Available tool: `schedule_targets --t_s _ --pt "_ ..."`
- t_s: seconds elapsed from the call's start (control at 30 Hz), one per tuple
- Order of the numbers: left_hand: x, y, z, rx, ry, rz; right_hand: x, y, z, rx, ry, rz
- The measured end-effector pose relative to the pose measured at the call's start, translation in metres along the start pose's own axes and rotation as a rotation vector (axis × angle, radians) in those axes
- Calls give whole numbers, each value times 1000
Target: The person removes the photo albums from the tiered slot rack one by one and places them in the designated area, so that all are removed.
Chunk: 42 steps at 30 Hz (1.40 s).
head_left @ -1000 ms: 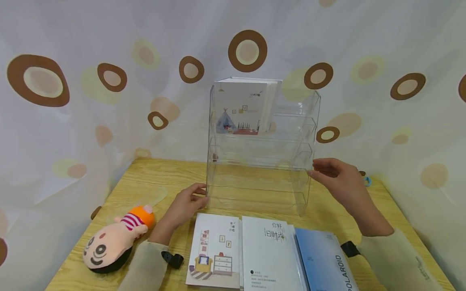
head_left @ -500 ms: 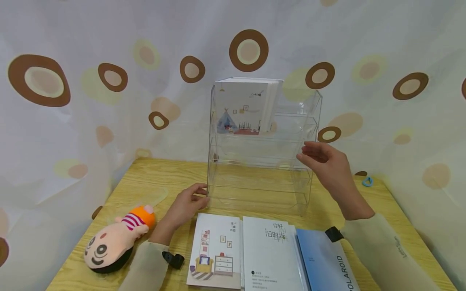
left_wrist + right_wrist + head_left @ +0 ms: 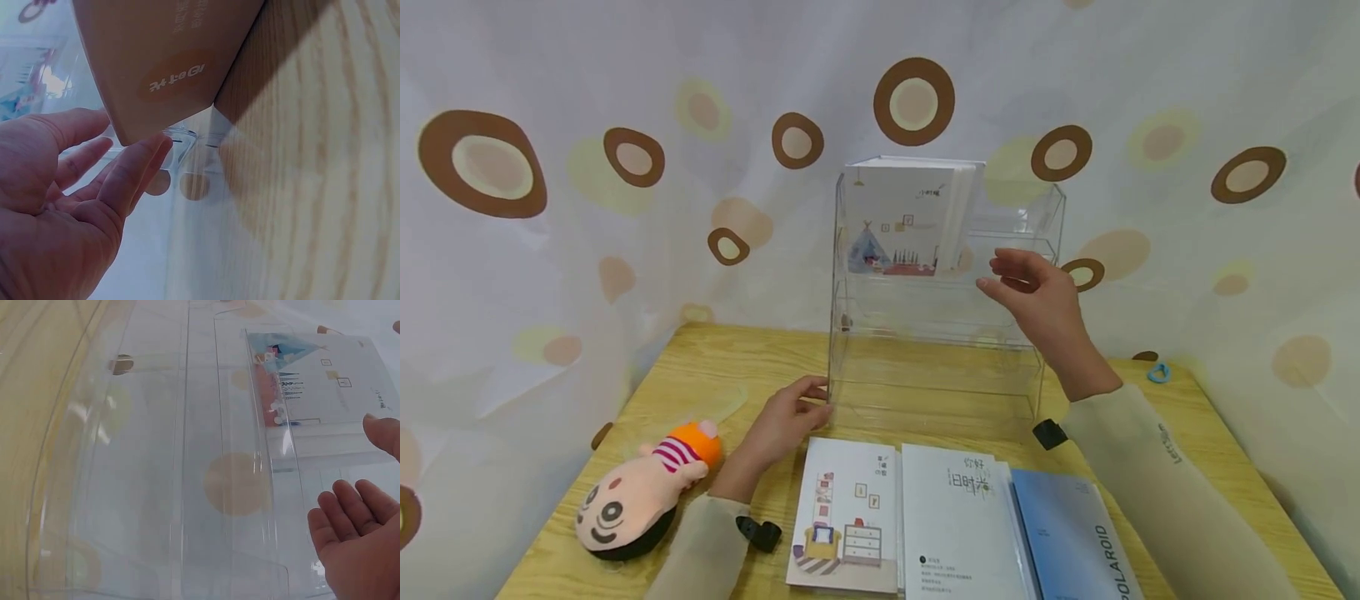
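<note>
A clear tiered acrylic rack (image 3: 925, 367) stands upright on the wooden table. Its top tier holds white books, the front one a hardcover (image 3: 891, 218) with a tent picture. My left hand (image 3: 786, 419) rests at the rack's lower left side, fingers loosely bent; in the left wrist view its fingertips (image 3: 140, 153) lie near a book's corner and the clear edge. My right hand (image 3: 1037, 292) is raised before the rack's right half, below and right of the tent book, thumb and fingers spread apart with nothing between them. In the right wrist view, the palm (image 3: 365, 556) faces the rack.
In front of the rack lie a white book (image 3: 842, 517) with a room picture, another white book (image 3: 955, 525) and a blue book (image 3: 1067, 533). A plush doll (image 3: 640, 496) lies left, a small blue ring-like item (image 3: 1158, 372) right. A patterned sheet (image 3: 737, 100) hangs behind.
My right hand has left the rack's right side edge and moved up and left, toward the books in the top tier. The left hand has stayed at the rack's lower left side.
</note>
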State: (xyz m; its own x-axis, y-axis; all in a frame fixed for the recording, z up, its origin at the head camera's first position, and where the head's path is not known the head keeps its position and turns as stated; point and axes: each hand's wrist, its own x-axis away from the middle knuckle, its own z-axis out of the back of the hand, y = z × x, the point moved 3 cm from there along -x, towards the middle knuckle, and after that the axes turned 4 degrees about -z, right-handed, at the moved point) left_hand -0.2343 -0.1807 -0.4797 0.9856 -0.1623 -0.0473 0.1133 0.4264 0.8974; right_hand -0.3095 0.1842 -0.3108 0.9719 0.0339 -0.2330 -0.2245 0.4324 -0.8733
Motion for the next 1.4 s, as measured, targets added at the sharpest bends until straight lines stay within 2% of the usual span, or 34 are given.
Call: schedule_targets --t_s 0.23,0.43,1.0,1.4 --pt "0 -1 -1 7 -3 4 -22 -12 -12 -102 23 43" --pt "-1 0 1 1 2 -2 -37 -19 -21 -115 46 62" --pt "0 2 0 -14 5 8 -59 -24 -43 -317 65 75" --pt "0 0 0 -25 3 5 -63 -31 -46 -353 82 54"
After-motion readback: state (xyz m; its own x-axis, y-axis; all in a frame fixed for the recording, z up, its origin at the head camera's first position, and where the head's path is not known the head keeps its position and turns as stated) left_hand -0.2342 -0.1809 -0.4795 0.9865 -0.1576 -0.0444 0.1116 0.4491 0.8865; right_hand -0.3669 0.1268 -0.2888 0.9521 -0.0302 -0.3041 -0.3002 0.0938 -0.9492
